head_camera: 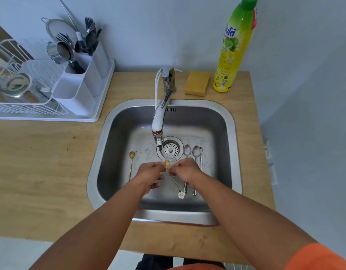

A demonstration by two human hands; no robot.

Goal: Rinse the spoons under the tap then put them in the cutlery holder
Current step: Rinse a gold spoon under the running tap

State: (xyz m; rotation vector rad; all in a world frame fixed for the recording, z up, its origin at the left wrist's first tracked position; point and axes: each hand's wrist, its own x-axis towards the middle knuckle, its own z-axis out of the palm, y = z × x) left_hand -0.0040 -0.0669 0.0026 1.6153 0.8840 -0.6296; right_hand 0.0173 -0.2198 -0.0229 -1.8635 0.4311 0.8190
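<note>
Two hands, left hand [151, 173] and right hand [184, 172], are pinched together on a gold spoon [167, 163] under the tap [158, 121]; silver spoons [191, 152] are seen at three o'clock.

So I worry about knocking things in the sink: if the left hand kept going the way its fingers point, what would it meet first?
The left hand points toward the right hand, so it would first meet the gold spoon both hands hold, then the right hand's fingers. Depth is hard to judge.
</note>
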